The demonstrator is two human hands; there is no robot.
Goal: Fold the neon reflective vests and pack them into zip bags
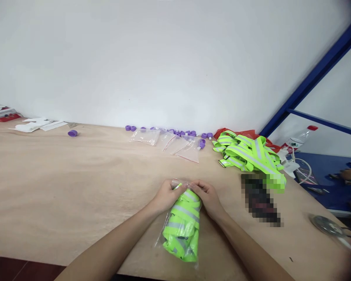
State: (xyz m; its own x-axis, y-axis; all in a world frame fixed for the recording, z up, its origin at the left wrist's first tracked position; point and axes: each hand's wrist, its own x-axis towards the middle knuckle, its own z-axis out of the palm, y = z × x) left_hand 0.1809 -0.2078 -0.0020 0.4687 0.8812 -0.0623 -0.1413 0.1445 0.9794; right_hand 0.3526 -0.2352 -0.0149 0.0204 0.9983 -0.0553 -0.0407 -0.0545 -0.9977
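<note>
We hold the clear bag [160,237] by its top, our left hand [167,195] and right hand [207,197] each closed on the plastic, thumbs to the front; most of our fingertips are hidden behind it. The bag sits by the middle of the table's near edge, a folded green strap [185,212] with silver stripes showing through; glare blurs its lower end. Towards the far edge, flat clear bags [175,145] overlap and partly cover a row of purple caps [193,133]. Near the far right corner, a pile of green straps [248,152] hides much of a red plastic sheet [250,134]. Below the pile, a dark object [260,201] is pixelated past recognition, and by the right edge we cannot identify a blurred round thing [327,225]. At the far left corner, a red-and-white box [4,114] is cut off by the view.
</note>
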